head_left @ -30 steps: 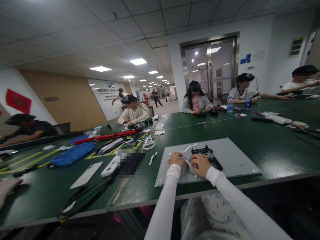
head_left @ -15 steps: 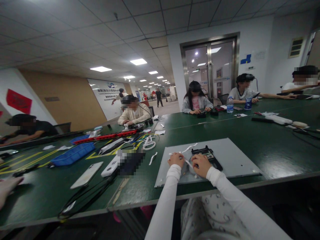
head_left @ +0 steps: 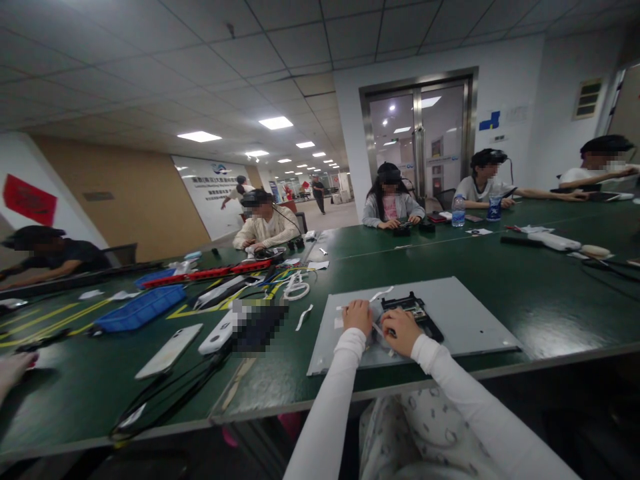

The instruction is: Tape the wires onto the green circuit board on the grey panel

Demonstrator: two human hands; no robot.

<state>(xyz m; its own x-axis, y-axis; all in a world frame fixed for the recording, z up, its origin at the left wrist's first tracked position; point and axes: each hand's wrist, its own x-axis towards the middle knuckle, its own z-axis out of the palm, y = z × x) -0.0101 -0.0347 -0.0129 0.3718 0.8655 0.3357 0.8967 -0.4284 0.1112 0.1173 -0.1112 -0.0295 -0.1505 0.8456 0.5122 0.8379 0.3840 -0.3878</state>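
Note:
A flat grey panel [head_left: 465,313] lies on the green table in front of me. Both my hands are over its left half, close together. My left hand [head_left: 358,317] has curled fingers pointing down towards a small pale piece between the hands, which I cannot make out. The bent fingers of my right hand [head_left: 401,331] close in on the same spot, and what they grip is hidden. Just beyond the right hand sits a black device [head_left: 431,325] with an open frame and inner parts showing. A white strip [head_left: 383,293] lies on the panel behind the hands.
Another white strip [head_left: 304,317] is on the table [head_left: 550,293] left of the panel. Further left lie a white phone [head_left: 170,351], a white device [head_left: 217,337] with black cables, and a blue tray [head_left: 141,309]. Several people sit around the table; bottles [head_left: 458,211] stand across it.
My left hand has shifted slightly right, closer to my right hand, and its back now faces up more. The white strip seen between the hands is now mostly hidden.

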